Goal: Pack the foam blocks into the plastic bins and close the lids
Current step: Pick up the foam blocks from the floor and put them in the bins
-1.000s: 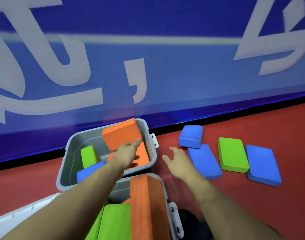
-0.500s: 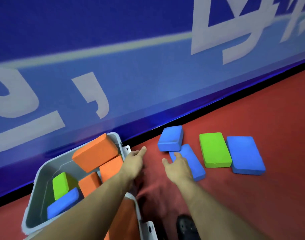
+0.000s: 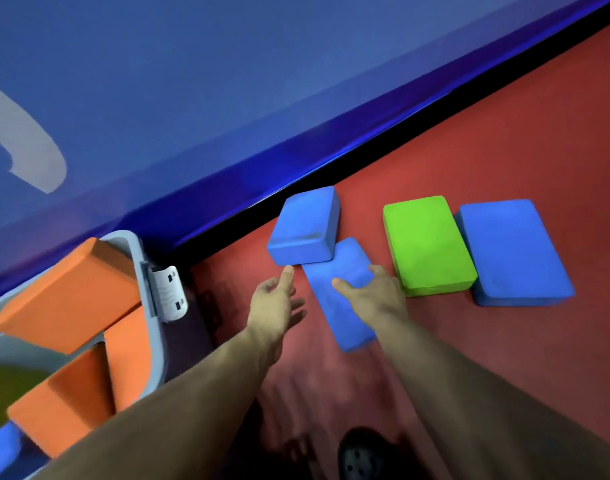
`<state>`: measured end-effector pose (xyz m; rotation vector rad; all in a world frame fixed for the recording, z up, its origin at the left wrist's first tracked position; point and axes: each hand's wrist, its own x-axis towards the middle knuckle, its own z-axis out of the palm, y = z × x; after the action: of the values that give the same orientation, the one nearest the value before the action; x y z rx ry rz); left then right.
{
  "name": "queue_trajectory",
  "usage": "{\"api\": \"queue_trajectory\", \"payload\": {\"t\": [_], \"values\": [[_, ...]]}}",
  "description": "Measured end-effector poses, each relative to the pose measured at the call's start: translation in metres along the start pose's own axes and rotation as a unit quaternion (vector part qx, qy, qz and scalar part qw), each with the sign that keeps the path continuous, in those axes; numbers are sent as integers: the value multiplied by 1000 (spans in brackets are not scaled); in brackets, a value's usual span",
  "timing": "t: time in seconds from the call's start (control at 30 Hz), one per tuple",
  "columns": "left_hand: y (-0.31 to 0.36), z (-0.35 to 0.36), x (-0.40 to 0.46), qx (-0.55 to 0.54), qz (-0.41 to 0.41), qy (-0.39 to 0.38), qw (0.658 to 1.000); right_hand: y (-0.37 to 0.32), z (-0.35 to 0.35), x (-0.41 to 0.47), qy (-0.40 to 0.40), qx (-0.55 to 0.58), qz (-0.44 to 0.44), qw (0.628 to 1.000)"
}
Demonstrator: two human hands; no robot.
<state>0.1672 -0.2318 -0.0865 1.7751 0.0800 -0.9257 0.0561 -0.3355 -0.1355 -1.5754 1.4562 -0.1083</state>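
A: Where's the next block rel. to the hands?

B: Right hand (image 3: 372,294) is spread, fingers loose, resting on top of the long blue foam block (image 3: 341,296), gripping nothing yet. That block's long axis runs from just under the palm back toward the person and fwd toward the wall. Its far end is tucked under, or at least touching, the thicker blue block (image 3: 305,226), can't tell which.

A: And the left?

B: Left hand (image 3: 274,299) is also unclenched, index tip right at the thick blue block's near edge, maybe touching, too close to say. So left is nearer the thick one, right already on the long one.

A: Others?

B: Green block (image 3: 428,244) sits just beyond the right hand's outer side, w/ another blue block (image 3: 514,251) touching it further out. The grey plastic bin (image 3: 147,296) is off past the left forearm, orange blocks (image 3: 67,296) piled in it, one sticking above the rim; lid not on.

A: Any text or brands?

B: Blue wall panel (image 3: 227,98) has a pale stroke of a big character, not readable. Bin's white latch (image 3: 168,292) shows no legible mark.

A: Next move hinges on?

B: Prob. closing the right hand across the long block's short width.
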Motion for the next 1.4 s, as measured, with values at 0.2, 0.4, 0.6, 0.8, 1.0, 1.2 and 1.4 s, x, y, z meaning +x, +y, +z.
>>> {"api": "queue_trajectory", "payload": {"t": [0.2,0.4,0.6,0.8,1.0,1.2,1.4], "values": [[4,42,93,-28,-62,24,997,48,29,57,-3,-42,76,996],[11,53,144,65,-94,63,991,91,55,74,31,2,89,996],[2,50,171,19,-113,45,992,96,59,81,60,13,65,996],[2,25,168,-58,-32,55,996,85,59,63,66,-23,33,997],[32,-16,88,-103,14,42,994,42,34,2,58,10,53,997],[99,-108,-61,-163,47,5,985,-48,-36,-105,72,94,47,992],[133,-283,-171,-237,92,88,963,-108,-11,-164,22,200,-9,980]]}}
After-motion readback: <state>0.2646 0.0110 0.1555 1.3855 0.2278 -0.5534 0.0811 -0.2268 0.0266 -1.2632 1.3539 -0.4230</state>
